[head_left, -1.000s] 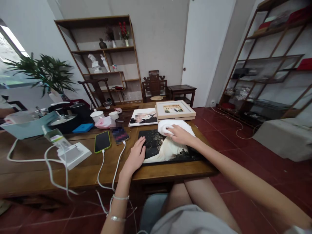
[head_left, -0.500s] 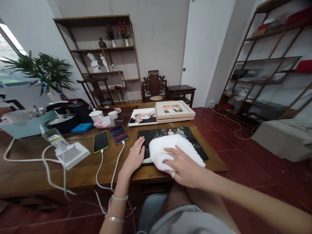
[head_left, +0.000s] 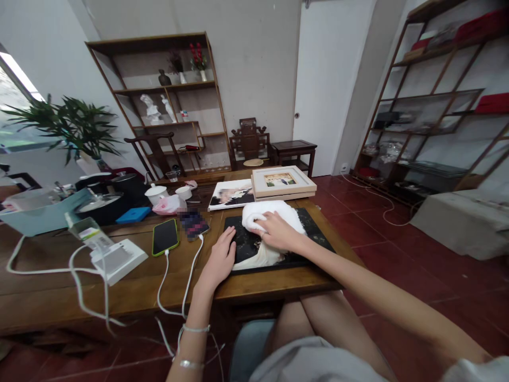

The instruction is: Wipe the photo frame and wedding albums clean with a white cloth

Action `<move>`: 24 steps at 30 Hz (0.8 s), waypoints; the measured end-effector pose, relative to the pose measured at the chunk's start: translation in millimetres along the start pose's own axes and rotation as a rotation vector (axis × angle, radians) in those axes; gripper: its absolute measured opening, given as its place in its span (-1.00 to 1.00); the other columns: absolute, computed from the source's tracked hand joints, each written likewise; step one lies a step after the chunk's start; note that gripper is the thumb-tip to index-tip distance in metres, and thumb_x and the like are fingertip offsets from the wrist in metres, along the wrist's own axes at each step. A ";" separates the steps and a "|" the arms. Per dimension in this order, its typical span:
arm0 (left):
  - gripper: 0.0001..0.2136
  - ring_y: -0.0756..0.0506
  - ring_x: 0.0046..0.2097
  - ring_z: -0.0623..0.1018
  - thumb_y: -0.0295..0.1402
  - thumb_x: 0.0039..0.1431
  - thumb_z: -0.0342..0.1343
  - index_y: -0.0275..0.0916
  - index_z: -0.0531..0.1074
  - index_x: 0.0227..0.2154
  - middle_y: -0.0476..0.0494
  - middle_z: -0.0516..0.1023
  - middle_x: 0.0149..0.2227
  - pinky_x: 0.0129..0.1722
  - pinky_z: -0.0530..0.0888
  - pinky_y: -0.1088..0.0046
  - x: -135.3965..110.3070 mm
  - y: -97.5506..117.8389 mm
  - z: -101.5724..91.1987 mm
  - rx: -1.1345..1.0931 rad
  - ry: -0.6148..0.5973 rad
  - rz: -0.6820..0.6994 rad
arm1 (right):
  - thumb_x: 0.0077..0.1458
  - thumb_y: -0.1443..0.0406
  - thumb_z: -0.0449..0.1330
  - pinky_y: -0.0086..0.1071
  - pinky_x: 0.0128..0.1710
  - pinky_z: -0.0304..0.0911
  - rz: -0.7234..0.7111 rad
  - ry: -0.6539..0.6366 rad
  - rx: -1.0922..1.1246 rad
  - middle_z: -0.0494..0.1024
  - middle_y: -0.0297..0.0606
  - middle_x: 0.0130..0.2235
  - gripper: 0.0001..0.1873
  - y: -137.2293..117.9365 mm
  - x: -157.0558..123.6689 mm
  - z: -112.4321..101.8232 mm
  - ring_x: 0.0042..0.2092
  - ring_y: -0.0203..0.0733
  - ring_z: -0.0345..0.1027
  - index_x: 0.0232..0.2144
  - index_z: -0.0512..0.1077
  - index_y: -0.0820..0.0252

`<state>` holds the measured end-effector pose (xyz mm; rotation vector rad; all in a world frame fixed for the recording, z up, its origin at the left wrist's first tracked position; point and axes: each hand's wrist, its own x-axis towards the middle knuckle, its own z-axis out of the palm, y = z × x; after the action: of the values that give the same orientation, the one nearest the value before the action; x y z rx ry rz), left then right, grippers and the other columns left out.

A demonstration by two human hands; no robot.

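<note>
A dark framed photo panel [head_left: 318, 237] lies flat on the wooden table [head_left: 119, 286] in front of me. My right hand [head_left: 278, 232] presses a white folded cloth [head_left: 266, 212] onto the far part of the panel, fingers curled over the cloth. My left hand [head_left: 219, 261] lies flat with fingers apart on the panel's left edge, holding it down. Behind the panel sit an unframed photo print [head_left: 231, 193] and a stack of light wooden frames [head_left: 283, 183].
A green-cased phone [head_left: 165, 236] and a second phone [head_left: 193, 224] lie left of the panel, both on white cables. Further left are a white charger box [head_left: 115, 257], a blue box [head_left: 133, 215], cups, pots and a plant. Shelves stand behind and to the right.
My right hand swept the cloth from the panel's far end to its near edge, then back to the far end. My left hand stayed on the panel's left edge.
</note>
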<state>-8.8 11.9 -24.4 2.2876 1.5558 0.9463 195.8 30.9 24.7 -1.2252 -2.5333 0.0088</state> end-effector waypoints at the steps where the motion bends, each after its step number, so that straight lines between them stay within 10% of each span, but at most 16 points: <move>1: -0.62 -0.12 0.22 0.22 -0.37 0.21 -0.19 -0.28 0.27 0.06 -0.25 0.26 0.18 0.21 0.13 0.18 -0.1 0.2 0.1 -0.006 -0.003 -0.002 | 0.24 0.23 -0.08 -0.02 0.03 -0.04 -0.020 0.006 0.009 0.42 -0.03 -0.03 -0.66 -7.6 -10.3 -0.8 0.05 0.01 0.15 -0.04 0.36 0.20; 9: -0.60 -0.13 0.23 0.19 -0.41 0.20 -0.22 -0.34 0.26 0.07 -0.30 0.24 0.19 0.20 0.13 0.17 0.2 3.3 -1.3 -0.009 -0.032 -0.012 | 0.19 0.28 -0.02 -0.04 0.09 -0.05 -0.188 -0.094 0.186 0.46 -0.12 -0.12 -0.77 -56.1 -76.9 -27.9 0.09 -0.02 0.12 -0.23 0.42 0.15; 24: -0.62 -0.14 0.22 0.22 -0.39 0.21 -0.20 -0.35 0.27 0.06 -0.32 0.24 0.19 0.21 0.14 0.17 -0.1 3.1 -0.2 0.003 -0.014 -0.014 | 0.22 0.25 -0.11 -0.18 -0.12 0.09 0.027 -0.092 0.016 0.46 -0.01 -0.15 -0.65 -2.5 40.5 -5.0 -0.06 0.03 0.24 -0.11 0.39 0.25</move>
<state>-6.6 10.5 -22.7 2.2772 1.5664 0.9231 171.9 59.5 41.5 -1.2806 -2.5894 0.0938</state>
